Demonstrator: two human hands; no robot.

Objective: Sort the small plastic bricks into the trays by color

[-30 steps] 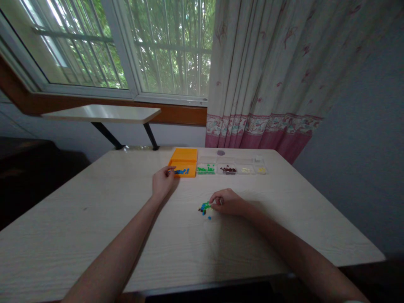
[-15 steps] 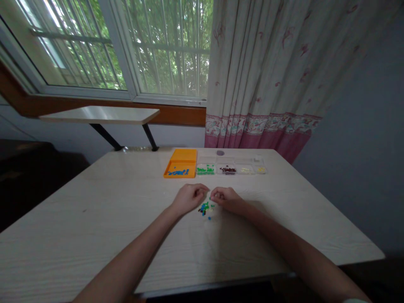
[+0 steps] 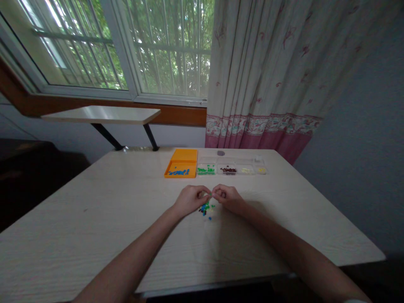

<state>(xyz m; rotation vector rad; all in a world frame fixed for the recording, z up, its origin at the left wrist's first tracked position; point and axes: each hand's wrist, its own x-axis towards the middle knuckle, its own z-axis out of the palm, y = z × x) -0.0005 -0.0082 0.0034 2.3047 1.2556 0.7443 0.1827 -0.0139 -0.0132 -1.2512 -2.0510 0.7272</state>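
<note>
Above the middle of the table, my left hand [image 3: 193, 198] and my right hand [image 3: 227, 197] meet fingertip to fingertip, both in a pinch. A speck of green, a small green piece [image 3: 211, 194], shows where the fingertips touch, at the right hand's tips. Whatever else the left fingers hold is too small to make out. Just below the hands lies a loose pile of small pieces [image 3: 204, 208] in blue, green, dark brown and pale yellow. One blue piece [image 3: 210, 218] lies apart, nearer to me.
Beyond the hands stands an open orange case [image 3: 183, 155] with blue pieces inside. To its right, clear lidded boxes [image 3: 216, 170] hold green, dark brown and pale yellow pieces. A grey round object [image 3: 220, 153] sits behind them. A raised shelf [image 3: 104, 114] stands at the back left.
My hands have come together, closing the small gap between their fingertips. The green piece at my right fingertips has risen slightly away from the pile.
</note>
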